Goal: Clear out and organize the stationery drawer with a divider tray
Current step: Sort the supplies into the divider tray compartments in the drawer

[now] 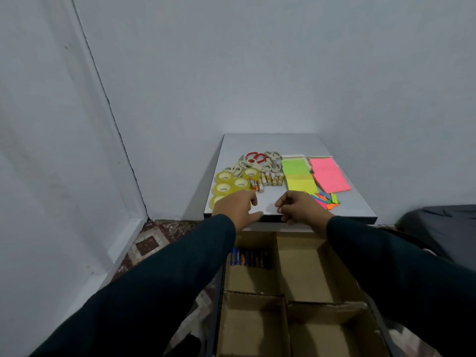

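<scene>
- We see both arms in dark sleeves reaching forward over an open drawer to the near edge of a small white tabletop (260, 144)
- Our left hand (238, 206) rests at the table's front edge beside the tape rolls; its fingers are loosely curved, the thumb lies along the edge, and we cannot see anything held in it
- Our right hand (300, 208) sits just right of it, fingers curled inward at the edge; whether it pinches something small we cannot tell
- The cardboard divider tray (283, 296) lies in the drawer below the hands, split into four compartments
- A row of batteries (249, 257) lies in the far left compartment; the other three show bare cardboard
- On the table, yellowish tape rolls (226, 185) cluster at the left, with several scissors (257, 161) behind them
- Small glue sticks (268, 180) lie in a row between the tape and the green and yellow sticky notes (298, 177)
- Pink sticky notes (329, 175) lie further right, and loose coloured page flags (325, 199) are scattered just beside the right hand
</scene>
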